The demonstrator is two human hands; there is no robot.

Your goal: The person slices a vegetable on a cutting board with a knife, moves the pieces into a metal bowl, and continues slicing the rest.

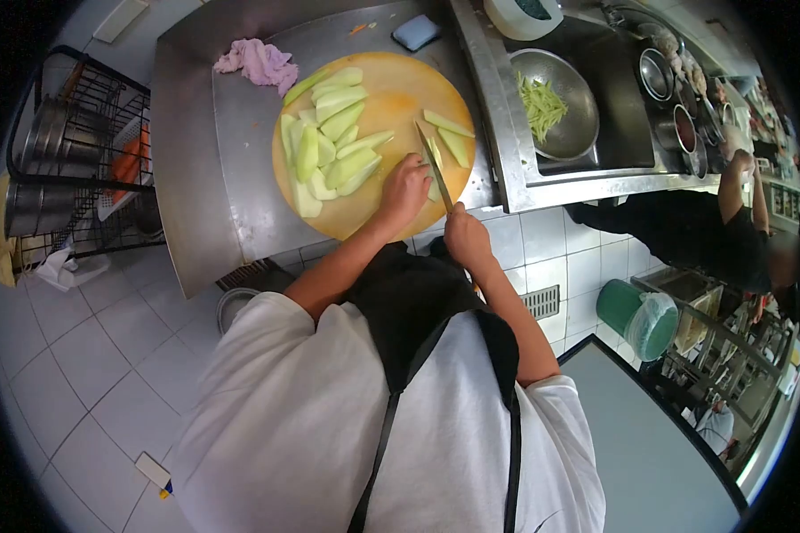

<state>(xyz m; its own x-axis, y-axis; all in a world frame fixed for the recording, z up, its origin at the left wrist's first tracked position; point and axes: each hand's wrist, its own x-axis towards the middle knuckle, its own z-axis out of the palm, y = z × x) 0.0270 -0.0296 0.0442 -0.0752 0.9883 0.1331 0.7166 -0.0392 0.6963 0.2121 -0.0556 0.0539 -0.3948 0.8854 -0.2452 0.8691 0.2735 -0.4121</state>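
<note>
My right hand [467, 235] is wrapped round the handle of a kitchen knife [439, 169], whose blade points away from me across the right part of a round yellowish cutting board [400, 84]. Left of the blade, my left hand [406, 188] has its fingers curled down on a pale green vegetable piece [433, 190], partly hidden by hand and knife. Several long, peeled pale green vegetable wedges [333, 147] are heaped on the board's left side. Two more wedges [452, 138] lie to the right of the blade.
A metal bowl [578, 111] with thin green strips [540, 107] stands by the sink at right. Behind the board lie a pink cloth [256, 64] and a blue sponge [416, 33]. Another person [684, 231] works at the far right. A black wire rack [80, 133] stands left.
</note>
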